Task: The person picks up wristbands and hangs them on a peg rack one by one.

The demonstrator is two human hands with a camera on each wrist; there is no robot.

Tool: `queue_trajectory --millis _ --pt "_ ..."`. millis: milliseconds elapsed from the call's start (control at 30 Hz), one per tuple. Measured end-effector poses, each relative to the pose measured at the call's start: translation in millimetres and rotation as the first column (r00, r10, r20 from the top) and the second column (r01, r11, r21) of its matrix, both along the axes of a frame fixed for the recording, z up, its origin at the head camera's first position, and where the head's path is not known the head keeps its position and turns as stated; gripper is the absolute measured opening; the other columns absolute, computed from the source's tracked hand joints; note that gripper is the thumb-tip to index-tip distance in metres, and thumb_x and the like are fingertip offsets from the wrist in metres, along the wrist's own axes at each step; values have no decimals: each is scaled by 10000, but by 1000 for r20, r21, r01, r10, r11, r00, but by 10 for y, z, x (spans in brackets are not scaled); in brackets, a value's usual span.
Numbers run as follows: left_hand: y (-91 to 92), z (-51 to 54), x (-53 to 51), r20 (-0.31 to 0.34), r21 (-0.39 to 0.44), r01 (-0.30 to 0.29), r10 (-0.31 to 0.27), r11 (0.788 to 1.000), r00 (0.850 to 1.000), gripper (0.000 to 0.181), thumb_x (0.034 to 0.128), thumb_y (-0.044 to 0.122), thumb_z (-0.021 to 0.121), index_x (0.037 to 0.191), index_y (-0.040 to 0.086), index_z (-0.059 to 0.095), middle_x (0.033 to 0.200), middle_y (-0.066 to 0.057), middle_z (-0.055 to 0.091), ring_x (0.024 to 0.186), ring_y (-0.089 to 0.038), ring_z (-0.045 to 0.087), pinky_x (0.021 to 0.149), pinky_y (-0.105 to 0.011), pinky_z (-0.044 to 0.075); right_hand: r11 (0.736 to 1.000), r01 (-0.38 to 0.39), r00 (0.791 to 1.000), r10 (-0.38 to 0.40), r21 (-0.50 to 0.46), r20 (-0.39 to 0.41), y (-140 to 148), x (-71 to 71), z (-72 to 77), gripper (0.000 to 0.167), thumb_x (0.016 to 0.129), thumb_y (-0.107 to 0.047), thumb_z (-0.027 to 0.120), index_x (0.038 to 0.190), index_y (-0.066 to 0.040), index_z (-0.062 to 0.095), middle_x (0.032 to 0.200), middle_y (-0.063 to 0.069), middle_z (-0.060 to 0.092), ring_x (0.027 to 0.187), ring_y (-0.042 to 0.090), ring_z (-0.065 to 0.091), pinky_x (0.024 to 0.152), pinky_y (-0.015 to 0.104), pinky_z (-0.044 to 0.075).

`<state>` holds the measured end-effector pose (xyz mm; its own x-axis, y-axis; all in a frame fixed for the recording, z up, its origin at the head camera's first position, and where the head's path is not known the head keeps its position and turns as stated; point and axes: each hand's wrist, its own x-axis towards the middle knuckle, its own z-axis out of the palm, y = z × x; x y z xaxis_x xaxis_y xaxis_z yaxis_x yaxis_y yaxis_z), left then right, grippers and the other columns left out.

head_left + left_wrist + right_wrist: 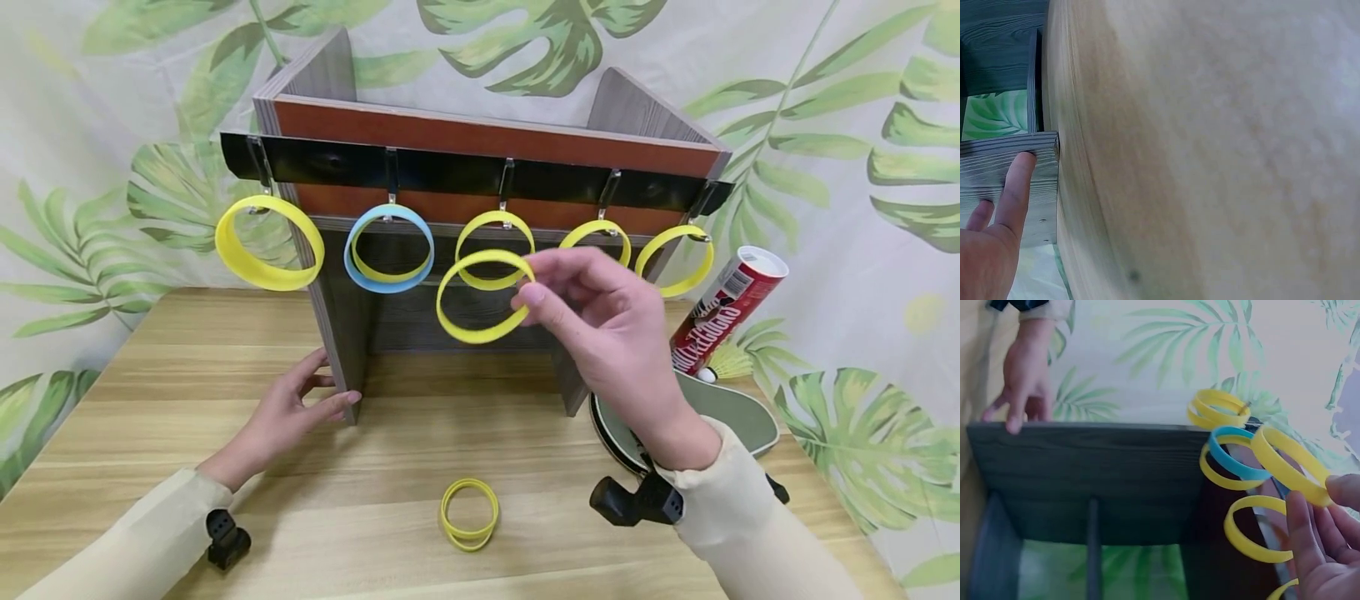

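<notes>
My right hand (607, 325) pinches a yellow wristband (474, 337) between thumb and fingers, in front of the middle hook of a black strip (450, 171). The strip runs across a grey wooden rack with a red-brown front board (480, 129). Yellow wristbands hang from its hooks, with a blue wristband (386, 289) together with a yellow one on the second from the left. In the right wrist view the held band overlaps the hanging ones. My left hand (288, 417) touches the rack's left side panel (1035, 181), thumb at its front edge, fingers along the outer face.
Two overlapping yellow wristbands (496, 508) lie on the wooden table (375, 517) near its front. At the right stand a red tube (723, 312) with a white lid, a yellow shuttlecock (727, 364) and a grey-green case (735, 412). A leaf-patterned cloth (885, 333) hangs behind.
</notes>
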<state>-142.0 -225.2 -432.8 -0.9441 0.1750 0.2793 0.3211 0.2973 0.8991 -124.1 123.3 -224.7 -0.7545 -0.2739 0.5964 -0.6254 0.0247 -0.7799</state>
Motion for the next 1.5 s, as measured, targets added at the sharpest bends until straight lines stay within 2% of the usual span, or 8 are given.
queue_trajectory --millis 167,400,500,600,733,967,1267,1500 --pt "2 4 7 6 -10 -9 9 1000 1000 664 973 41 733 1569 88 445 1438 -65 536 1079 26 656 714 -308 698 995 87 989 -91 -43 -115 -42 -81 104 229 935 103 703 1161 127 669 1007 -69 750 816 142 706 766 248 671" --pt "12 3 6 -1 -6 -7 7 1000 1000 658 974 41 730 1567 93 449 1400 37 555 1085 -5 667 712 -308 697 984 172 962 -179 -51 -205 -93 -138 166 251 926 87 726 1166 130 669 1044 228 725 851 145 724 773 248 677" --pt "17 9 2 -14 -12 -6 6 1000 1000 650 975 33 727 1562 90 453 1385 45 558 1080 5 666 706 -310 697 977 211 949 -212 -26 -234 -99 -150 171 257 937 51 734 1175 116 661 1063 221 717 888 152 729 778 248 679" --pt "23 20 -1 -17 -18 -5 5 1000 1000 651 976 32 725 1563 87 449 1423 -68 551 1081 22 659 706 -306 696 967 253 932 -241 10 -271 -93 -166 170 243 949 12 739 1154 109 654 1066 202 723 887 148 734 766 227 675" --pt "22 31 3 -9 -23 -1 1 1000 1000 660 979 26 718 1572 75 432 1479 -205 503 1084 36 647 713 -298 696 947 316 911 -284 63 -300 -98 -186 175 207 945 -26 759 1100 78 671 1037 154 745 840 124 728 726 172 652" --pt "19 29 13 -5 -31 -3 3 1000 1000 666 983 37 717 1580 88 424 1477 -209 506 1080 43 643 707 -324 699 887 428 863 -343 175 -372 -79 -201 161 193 945 -99 785 1061 25 694 997 115 758 821 125 715 681 85 574" --pt "14 1 2 -17 -32 -5 4 999 1000 662 979 33 721 1573 91 435 1446 -159 527 1081 28 654 704 -304 696 872 413 893 -332 261 -305 -83 -190 115 204 951 -80 773 1108 8 677 1029 104 739 858 149 740 717 68 590" --pt "12 1 3 -9 -24 -4 4 1000 1000 671 979 32 722 1579 92 428 1463 -163 512 1083 27 652 710 -311 698 898 344 931 -287 276 -226 -93 -175 85 208 965 -54 746 1140 16 659 1030 108 727 840 159 747 737 137 643"
